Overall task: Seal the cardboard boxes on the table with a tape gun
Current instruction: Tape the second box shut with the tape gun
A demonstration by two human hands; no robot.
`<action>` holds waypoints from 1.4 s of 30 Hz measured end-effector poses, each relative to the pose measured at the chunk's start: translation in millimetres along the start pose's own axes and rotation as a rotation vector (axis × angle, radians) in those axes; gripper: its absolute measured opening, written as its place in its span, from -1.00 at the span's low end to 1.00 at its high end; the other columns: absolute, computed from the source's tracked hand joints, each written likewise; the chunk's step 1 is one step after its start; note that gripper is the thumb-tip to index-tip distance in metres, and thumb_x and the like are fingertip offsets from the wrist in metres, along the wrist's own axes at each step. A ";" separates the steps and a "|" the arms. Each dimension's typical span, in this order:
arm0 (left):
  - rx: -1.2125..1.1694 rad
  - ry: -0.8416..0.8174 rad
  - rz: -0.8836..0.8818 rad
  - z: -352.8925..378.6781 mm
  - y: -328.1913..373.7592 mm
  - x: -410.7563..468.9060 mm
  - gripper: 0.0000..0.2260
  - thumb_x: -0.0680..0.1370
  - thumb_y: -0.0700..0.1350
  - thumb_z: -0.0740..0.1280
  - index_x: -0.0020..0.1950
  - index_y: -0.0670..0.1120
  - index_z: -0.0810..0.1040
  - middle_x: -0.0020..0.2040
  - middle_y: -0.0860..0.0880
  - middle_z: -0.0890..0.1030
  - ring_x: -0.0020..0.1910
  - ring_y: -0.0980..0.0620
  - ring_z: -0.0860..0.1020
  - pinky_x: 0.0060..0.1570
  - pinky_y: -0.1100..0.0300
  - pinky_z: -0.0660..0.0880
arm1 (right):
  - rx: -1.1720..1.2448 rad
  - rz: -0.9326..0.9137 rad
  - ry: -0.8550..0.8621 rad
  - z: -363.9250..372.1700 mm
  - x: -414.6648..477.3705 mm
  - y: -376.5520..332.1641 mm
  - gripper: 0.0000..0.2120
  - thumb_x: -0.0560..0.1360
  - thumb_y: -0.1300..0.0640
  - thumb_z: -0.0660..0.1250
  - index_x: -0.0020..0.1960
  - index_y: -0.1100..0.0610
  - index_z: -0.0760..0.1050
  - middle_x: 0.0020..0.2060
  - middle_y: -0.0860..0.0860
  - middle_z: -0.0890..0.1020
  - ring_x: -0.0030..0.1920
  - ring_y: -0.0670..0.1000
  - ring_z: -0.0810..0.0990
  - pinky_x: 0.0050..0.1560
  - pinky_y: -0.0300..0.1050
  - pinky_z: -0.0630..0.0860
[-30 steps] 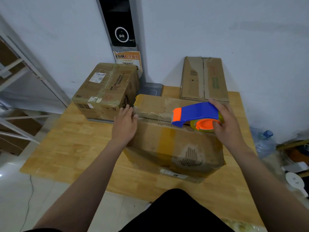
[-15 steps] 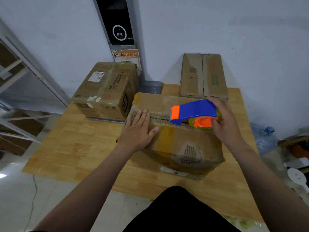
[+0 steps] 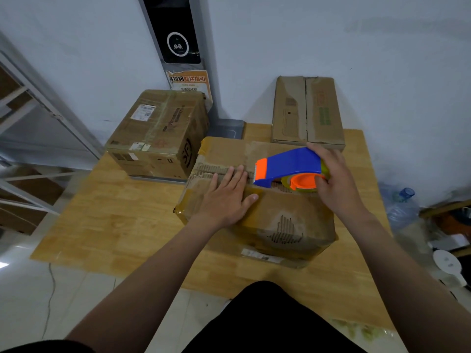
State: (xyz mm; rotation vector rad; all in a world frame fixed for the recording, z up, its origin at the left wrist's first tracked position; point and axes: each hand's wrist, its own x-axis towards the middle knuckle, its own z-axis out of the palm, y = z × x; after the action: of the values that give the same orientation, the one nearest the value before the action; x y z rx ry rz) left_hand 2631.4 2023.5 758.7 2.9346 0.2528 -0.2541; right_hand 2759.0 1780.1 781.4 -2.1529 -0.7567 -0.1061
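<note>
Nearest on the counter (image 3: 107,225), a worn cardboard box (image 3: 285,225) with its top seam still showing torn, bare corrugation along its left stretch; old tan tape at the corners only, no fresh strip readable along the seam. Left hand (image 3: 226,197) pressed flat and released, fingers spread on the top flap just left of the tape gun's (image 3: 290,166) nose, holding nothing. Right hand (image 3: 334,179) clenched around the tape gun, blue body and orange roll hub, orange front edge resting down at the seam near the middle of the box top. Judged from this: first box mid-seal at best, left part of the seam yet to cover. Farther left, a second box (image 3: 158,133), closed, glossy with tape bands, seemingly done already. Farther right, against the wall, a flat long box (image 3: 308,110), flaps shut, centre seam with no clear tape, likely still to do
</note>
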 end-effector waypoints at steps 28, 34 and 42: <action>-0.069 0.004 -0.015 -3.7 -38.0 -0.8 -0.39 0.69 0.28 -0.12 0.69 0.10 -0.16 0.68 0.15 -0.20 0.64 0.03 -0.26 0.54 -0.23 -0.30 | 0.180 0.006 -0.006 44.9 9.1 -34.3 -0.26 0.45 0.45 0.22 0.51 -0.13 0.34 0.26 0.07 0.40 0.19 -0.13 0.43 0.05 -0.46 0.39; -0.116 -0.040 -0.052 -6.2 -37.1 1.2 -0.38 0.68 0.31 -0.15 0.68 0.11 -0.20 0.66 0.16 -0.24 0.63 0.07 -0.30 0.55 -0.20 -0.34 | 0.087 0.002 -0.061 36.2 15.4 -33.2 -0.22 0.46 0.46 0.24 0.53 -0.16 0.30 0.31 0.03 0.39 0.14 -0.29 0.36 0.07 -0.55 0.31; -0.123 -0.068 -0.068 -12.0 -35.6 -3.1 -0.35 0.68 0.32 -0.14 0.69 0.07 -0.18 0.66 0.16 -0.27 0.62 0.09 -0.31 0.56 -0.22 -0.33 | 0.034 -0.018 -0.076 22.6 15.7 -31.7 -0.16 0.46 0.47 0.29 0.52 -0.25 0.30 0.23 -0.06 0.36 0.13 -0.14 0.42 0.02 -0.24 0.48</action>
State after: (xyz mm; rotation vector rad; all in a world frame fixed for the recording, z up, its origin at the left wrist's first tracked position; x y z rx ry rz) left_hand 2623.6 2059.9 764.8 2.7932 0.3460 -0.3353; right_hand 2750.2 1819.3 793.4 -2.1281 -0.8166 -0.0209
